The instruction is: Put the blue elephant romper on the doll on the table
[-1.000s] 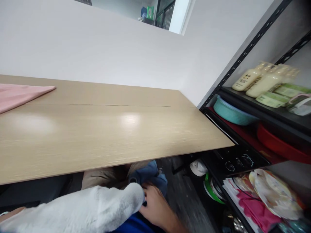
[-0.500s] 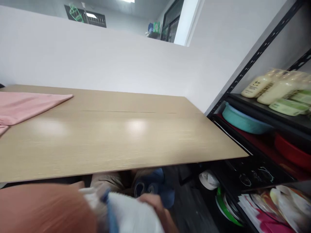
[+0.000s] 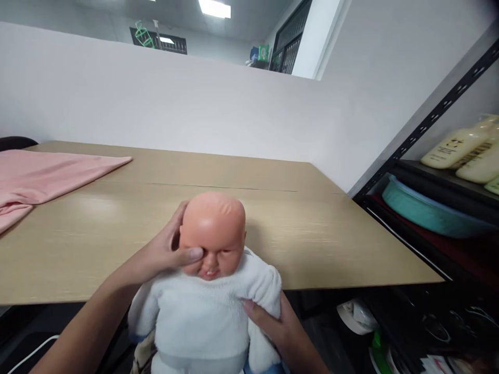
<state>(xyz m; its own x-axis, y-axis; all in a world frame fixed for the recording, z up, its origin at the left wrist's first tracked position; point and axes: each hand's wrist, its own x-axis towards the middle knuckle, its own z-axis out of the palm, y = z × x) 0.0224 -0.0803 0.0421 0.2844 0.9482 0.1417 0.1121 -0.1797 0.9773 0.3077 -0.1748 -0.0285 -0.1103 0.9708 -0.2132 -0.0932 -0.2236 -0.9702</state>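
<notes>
A baby doll [image 3: 202, 317] in a white fleecy top faces me, held upright at the near edge of the table. My left hand [image 3: 167, 249] clasps the side of its head, the thumb lying across one eye and the other fingers hidden behind the head. At the doll's side under the arm, my right hand [image 3: 273, 322] grips the body; its thumb presses on the white top and the remaining fingers are out of sight. Grey and blue trim shows low on the doll's clothing.
The wooden table [image 3: 319, 228] stretches back to a white partition [image 3: 234, 114]. A pink cloth [image 3: 50, 174] lies on its left. Along the right stands a black shelf rack with cream bottles [image 3: 452, 148] and a teal basin [image 3: 432, 208]; a white cable [image 3: 35, 353] hangs at lower left.
The doll has come up from below the table edge, turned upright with its face towards me. Both hands now show on it, and the view has shifted left.
</notes>
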